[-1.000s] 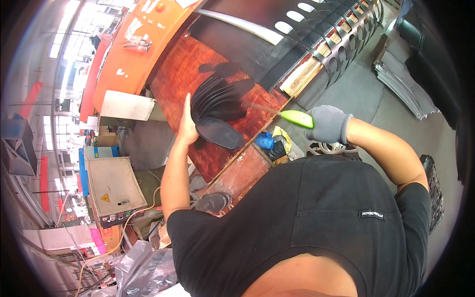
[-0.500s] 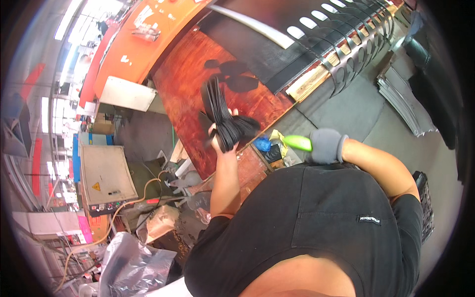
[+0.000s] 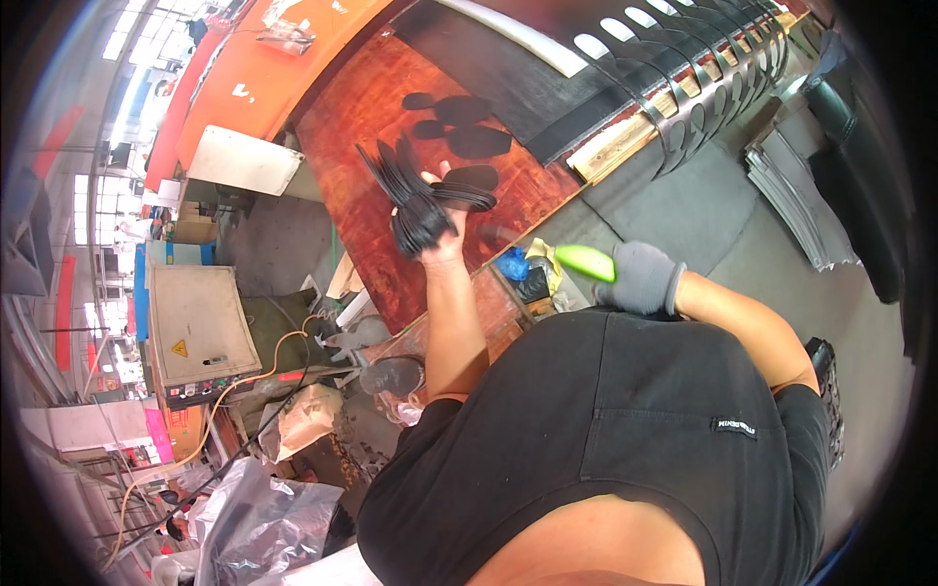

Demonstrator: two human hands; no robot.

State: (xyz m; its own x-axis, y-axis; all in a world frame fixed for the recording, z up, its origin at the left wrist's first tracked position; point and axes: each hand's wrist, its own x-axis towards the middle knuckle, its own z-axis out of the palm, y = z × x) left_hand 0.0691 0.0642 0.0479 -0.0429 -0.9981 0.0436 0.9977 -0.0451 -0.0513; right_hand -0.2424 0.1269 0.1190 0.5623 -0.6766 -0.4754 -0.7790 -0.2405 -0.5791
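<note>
My left hand (image 3: 445, 220), bare, is closed around a fanned-out stack of thin black insole-shaped pieces (image 3: 415, 210). The stack is above the reddish-brown work board (image 3: 376, 88), and some pieces splay out past my fingers. Flat on the board beyond my hand lie two more black insole-shaped pieces (image 3: 473, 144). My right hand (image 3: 640, 277), in a grey glove, is held near my body, to the right of the board. It grips a bright green tool with a smooth, rounded handle (image 3: 585, 262); a blurred, thin part seems to extend from it toward the left.
Black sheet material (image 3: 508, 68) with a cut-out strip (image 3: 684, 122) hanging over the wooden edge lies at the far right. An orange machine (image 3: 244, 88) stands at the far left. Below the board's near edge are blue and yellow scraps (image 3: 513, 262). A grey control cabinet (image 3: 202, 322) stands left.
The stack in my left hand has turned and spread, swinging up and left, and my left hand has moved slightly farther away. My right hand with the green tool has barely shifted.
</note>
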